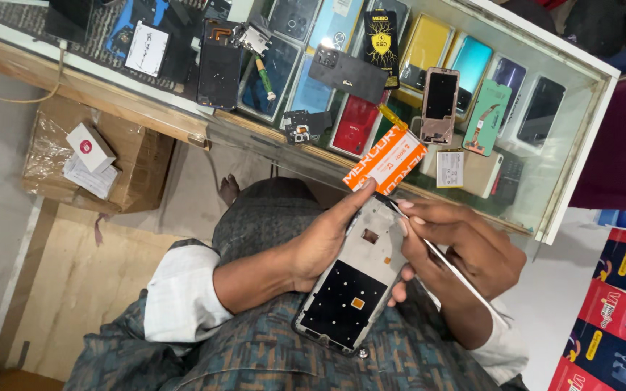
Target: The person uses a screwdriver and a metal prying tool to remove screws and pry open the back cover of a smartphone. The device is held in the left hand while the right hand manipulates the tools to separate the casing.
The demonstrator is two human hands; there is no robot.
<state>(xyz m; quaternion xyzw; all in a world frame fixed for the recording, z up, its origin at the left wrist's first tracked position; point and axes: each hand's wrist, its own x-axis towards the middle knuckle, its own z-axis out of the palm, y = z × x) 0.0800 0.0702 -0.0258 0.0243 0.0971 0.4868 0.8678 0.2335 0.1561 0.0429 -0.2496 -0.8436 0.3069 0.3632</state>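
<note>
Held over the lap, just below the glass counter (574, 137): an opened phone frame (353, 279), back side up, gripped by the left hand (324, 242), thumb stretched toward its top edge. Right hand (465, 250) pinched closed on thin metal tweezers (443, 257), tips at the frame's upper right edge. Orange-and-white packet (385, 163) just above the frame, at the counter's near edge.

Risks, as a judgement: tweezer tips slipping and scratching the frame's inside; frame sliding off the lap, unsupported underneath; packet getting nudged off the counter edge.
</note>
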